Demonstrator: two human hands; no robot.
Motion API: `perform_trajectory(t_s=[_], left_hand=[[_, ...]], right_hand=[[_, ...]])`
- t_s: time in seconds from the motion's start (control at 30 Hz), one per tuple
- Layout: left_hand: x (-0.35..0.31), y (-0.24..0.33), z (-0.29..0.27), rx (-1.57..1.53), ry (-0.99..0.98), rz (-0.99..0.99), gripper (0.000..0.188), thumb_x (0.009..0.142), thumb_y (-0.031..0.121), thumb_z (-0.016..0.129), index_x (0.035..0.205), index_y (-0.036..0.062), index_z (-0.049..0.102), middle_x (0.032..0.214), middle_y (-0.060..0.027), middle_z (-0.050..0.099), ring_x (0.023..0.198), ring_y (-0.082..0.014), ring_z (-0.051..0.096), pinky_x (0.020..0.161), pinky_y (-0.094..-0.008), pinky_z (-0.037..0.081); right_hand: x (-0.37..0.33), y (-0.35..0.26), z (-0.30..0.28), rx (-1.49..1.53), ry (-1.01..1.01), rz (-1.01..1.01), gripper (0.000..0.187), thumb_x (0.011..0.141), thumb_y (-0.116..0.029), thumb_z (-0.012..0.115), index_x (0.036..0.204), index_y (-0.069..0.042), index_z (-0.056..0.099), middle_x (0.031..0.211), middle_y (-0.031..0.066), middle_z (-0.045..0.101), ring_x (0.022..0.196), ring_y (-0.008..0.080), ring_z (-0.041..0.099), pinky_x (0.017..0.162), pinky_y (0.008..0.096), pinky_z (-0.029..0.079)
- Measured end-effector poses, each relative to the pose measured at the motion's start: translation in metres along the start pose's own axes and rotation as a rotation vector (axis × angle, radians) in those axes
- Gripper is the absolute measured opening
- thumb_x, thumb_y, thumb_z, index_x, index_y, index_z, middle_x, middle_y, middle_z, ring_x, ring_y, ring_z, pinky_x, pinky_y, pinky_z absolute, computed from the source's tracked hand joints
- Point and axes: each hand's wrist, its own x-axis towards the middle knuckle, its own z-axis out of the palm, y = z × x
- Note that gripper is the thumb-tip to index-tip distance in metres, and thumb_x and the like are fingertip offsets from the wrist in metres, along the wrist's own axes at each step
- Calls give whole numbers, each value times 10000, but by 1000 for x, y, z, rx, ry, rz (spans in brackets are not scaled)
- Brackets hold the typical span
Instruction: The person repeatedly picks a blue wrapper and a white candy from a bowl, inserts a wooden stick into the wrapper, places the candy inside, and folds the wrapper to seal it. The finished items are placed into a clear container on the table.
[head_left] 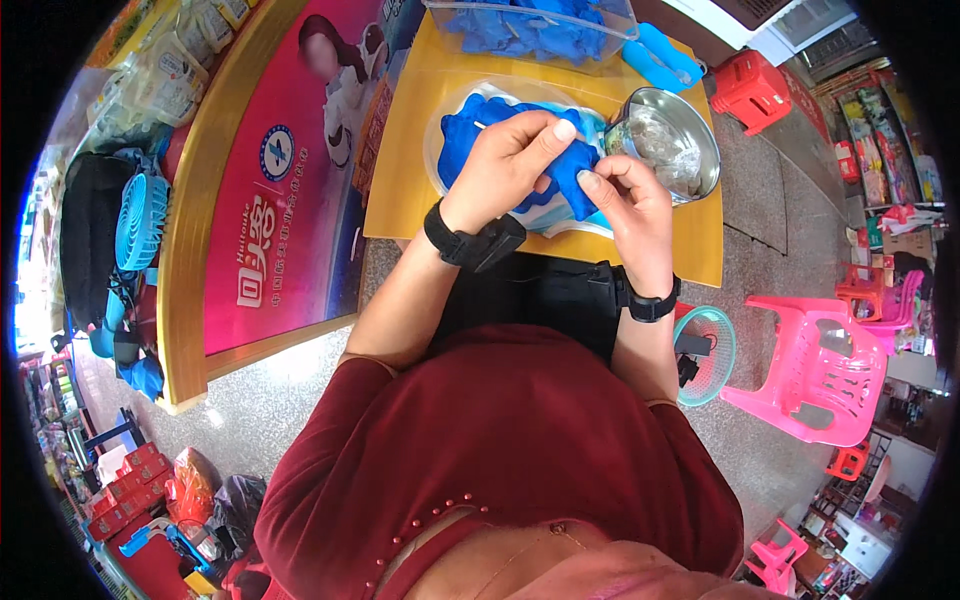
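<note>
Blue piece (575,182): was small, deep blue and soft-looking; its exact kind could not be told.
Surface: was matte and creased, with an uneven outline.
Grip: was held between the fingers and thumbs of the left hand (505,165) and right hand (638,205), which partly hid it.
Pose: slanted, one corner pointing toward the wearer.
Place: was over more blue material (462,130).
</note>
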Motion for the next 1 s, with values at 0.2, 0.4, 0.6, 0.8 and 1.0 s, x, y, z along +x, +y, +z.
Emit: perform_trajectory(t_s=[0.2,0.4,0.6,0.8,1.0], left_hand=[[5,-15,-2,-45,-67,125,212,916,228,693,964,22,674,807,30,617,740,-28,524,644,-203,449],[2,-5,-4,-4,-110,128,217,938,252,662,973,38,668,805,28,613,702,-30,521,609,-182,422],[1,1,-7,-7,-92,-27,246,925,287,673,970,46,677,749,33,583,672,-18,495,582,-206,417],[-1,2,-7,-84,-4,170,219,945,262,646,1021,56,648,726,56,544,593,-20,454,503,-184,346],[10,3,-37,-276,273,46,200,948,213,631,1059,48,648,819,8,616,588,-52,470,519,-199,341]], right_hand=[[1,5,0,90,29,-15,120,866,-49,721,894,-33,606,837,-41,576,735,31,517,640,181,420],[0,0,-4,-28,-66,34,132,860,-56,730,887,-40,602,796,-50,568,724,28,513,643,180,421],[4,-13,-3,105,-41,146,156,845,-70,748,826,-63,593,779,-53,572,703,21,513,631,180,421],[26,-20,-8,-148,-141,59,182,821,-104,777,795,-51,605,755,-30,595,693,29,521,619,192,432],[114,-39,-28,-359,-103,-140,147,832,-106,767,832,-43,634,729,-49,598,665,18,518,604,189,429]])
